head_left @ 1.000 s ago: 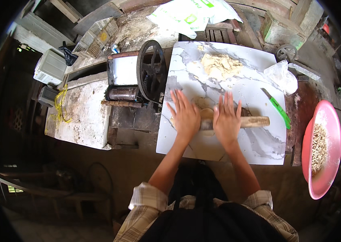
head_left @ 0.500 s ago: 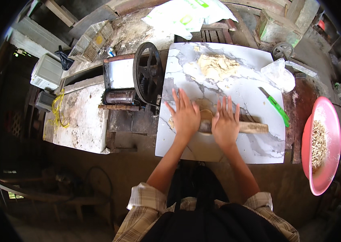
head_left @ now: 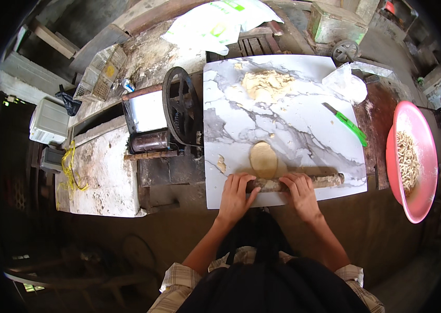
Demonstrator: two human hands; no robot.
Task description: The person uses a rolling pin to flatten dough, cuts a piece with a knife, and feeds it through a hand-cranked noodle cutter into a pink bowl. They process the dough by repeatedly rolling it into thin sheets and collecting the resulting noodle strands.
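Observation:
A flattened oval of dough (head_left: 263, 158) lies on the marble-patterned board (head_left: 225, 130). Across its near edge rests a wooden rolling pin (head_left: 329, 180). My left hand (head_left: 236, 195) is curled over the pin's left end. My right hand (head_left: 300, 195) grips it near the middle, leaving the right end bare. A small dough scrap (head_left: 221, 164) sits left of the oval. Farther back on the board is a crumbly mass of dough (head_left: 267, 85). At the right lie a green-handled knife (head_left: 352, 130) and a clear plastic bag (head_left: 352, 87) with something white inside.
Left of the board stands a roller machine (head_left: 150, 140) with a large dark flywheel (head_left: 166, 101). A pink basin (head_left: 393, 180) holding thin pale pieces is at the right. A white sack (head_left: 220, 25) lies behind, and a plastic crate (head_left: 100, 73) sits at the far left.
Both hands have drawn the rolling pin toward me, from over the dough to its near edge. My fingers went from stretched out to curled on the pin. The dough oval is now uncovered.

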